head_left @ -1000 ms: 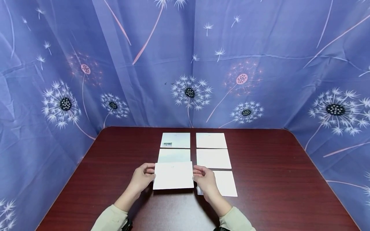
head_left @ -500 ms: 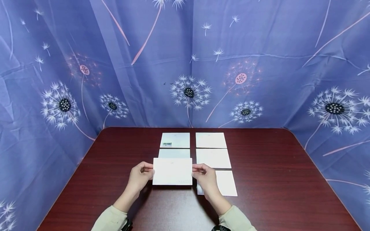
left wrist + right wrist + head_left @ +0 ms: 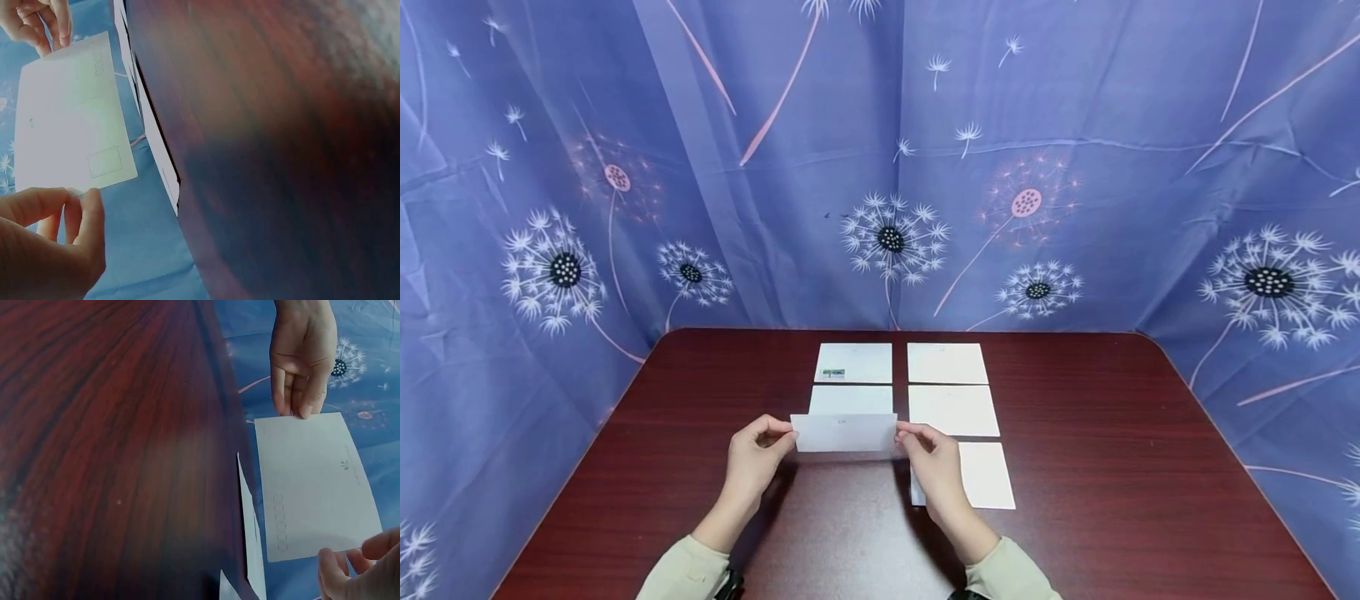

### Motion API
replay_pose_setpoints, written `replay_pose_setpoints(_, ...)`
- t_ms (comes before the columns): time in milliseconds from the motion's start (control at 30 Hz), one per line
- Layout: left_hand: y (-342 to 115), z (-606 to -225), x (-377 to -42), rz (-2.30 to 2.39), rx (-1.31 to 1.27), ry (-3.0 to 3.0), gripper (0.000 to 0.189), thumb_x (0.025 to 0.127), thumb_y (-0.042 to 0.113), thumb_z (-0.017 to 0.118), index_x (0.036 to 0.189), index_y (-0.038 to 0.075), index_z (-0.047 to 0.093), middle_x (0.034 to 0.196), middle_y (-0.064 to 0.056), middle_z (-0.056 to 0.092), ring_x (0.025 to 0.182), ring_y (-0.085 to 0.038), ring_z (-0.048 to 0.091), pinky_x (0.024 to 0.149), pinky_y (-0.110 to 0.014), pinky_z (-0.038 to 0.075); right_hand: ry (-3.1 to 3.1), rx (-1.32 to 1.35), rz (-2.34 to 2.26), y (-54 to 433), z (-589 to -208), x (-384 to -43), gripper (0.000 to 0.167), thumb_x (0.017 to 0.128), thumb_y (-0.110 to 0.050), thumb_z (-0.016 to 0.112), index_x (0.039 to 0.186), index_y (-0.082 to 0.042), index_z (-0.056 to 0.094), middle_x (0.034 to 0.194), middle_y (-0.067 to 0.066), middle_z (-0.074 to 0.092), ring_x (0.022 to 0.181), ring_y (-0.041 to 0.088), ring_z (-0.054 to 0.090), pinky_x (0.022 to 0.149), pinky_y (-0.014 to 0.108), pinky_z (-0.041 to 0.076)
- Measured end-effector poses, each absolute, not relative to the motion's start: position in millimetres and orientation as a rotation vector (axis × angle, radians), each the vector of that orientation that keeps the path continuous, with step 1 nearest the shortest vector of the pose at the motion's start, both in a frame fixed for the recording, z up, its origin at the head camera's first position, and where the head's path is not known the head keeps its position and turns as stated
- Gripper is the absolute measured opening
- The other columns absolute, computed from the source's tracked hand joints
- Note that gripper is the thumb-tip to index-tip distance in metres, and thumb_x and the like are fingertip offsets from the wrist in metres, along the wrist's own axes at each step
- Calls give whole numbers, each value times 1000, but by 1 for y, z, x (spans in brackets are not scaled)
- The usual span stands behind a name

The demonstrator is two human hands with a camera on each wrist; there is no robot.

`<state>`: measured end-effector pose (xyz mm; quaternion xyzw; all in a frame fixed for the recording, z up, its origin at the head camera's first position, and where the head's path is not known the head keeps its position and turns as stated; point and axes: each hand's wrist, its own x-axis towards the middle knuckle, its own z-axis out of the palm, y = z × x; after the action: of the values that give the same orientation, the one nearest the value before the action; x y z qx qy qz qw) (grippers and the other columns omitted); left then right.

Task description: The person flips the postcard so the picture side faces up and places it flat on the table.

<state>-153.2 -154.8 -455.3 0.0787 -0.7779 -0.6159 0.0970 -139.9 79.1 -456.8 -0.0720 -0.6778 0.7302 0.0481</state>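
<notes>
A white postcard (image 3: 846,435) is held in the air in front of me, seen foreshortened from the head. My left hand (image 3: 752,458) pinches its left edge between thumb and fingers, and my right hand (image 3: 934,467) pinches the right edge. The left wrist view shows a printed stamp box on the postcard (image 3: 69,119); in the right wrist view a row of small postcode marks runs along one edge of the postcard (image 3: 312,487). Behind it in the head view, another white card (image 3: 850,400) lies partly covered.
On the dark red wooden table (image 3: 1105,467), a far-left card (image 3: 854,360) bears a small picture. A right-hand column holds a far card (image 3: 947,364), a middle card (image 3: 953,410) and a near card (image 3: 981,477) partly behind my right hand. A blue dandelion curtain (image 3: 790,250) surrounds the table.
Both hands have lifted the postcard slightly away from me, then tilted it, so its face now looks much narrower and greyer from the head. The cards on the table have stayed put.
</notes>
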Motion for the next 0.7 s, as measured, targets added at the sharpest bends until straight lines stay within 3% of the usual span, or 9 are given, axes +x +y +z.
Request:
replay_pose_setpoints(100,-155,-460,-154,-1809,225,-2289,6,78,-7,71,83,-4,70,87,-17,70,70,-4,61,62,-17,49,-2010,-255,2272,78,-455,-140,24,94,-1,52,103,17,65,99,27,68,89,23,69,83,31,55)
replay_pose_setpoints(200,-154,-459,-153,-1873,233,-2257,11,83,-7,67,94,-11,68,90,-20,70,72,-5,64,66,-20,54,-1979,-269,2294,79,-455,-142,27,96,-6,53,101,18,65,99,29,67,87,22,70,82,32,55)
replay_pose_setpoints(367,-151,-458,-153,-1961,258,-2225,19,94,1,58,105,-13,62,91,-21,70,77,-4,66,72,-22,55,-1983,-272,2289,80,-457,-142,24,93,-6,59,98,16,67,96,24,70,83,17,70,79,28,55)
replay_pose_setpoints(533,-151,-457,-153,-1925,269,-2237,18,87,-1,66,102,-11,64,85,-14,70,69,-3,63,64,-17,51,-2071,-265,2215,81,-459,-141,18,86,-3,67,96,12,70,93,18,71,78,7,65,75,19,53)
replay_pose_setpoints(700,-151,-458,-154,-1931,228,-2240,24,81,-11,66,104,-12,62,94,-21,68,73,-6,64,65,-15,51,-2089,-225,2209,81,-462,-142,16,82,5,68,95,13,70,97,20,70,72,6,64,69,18,52)
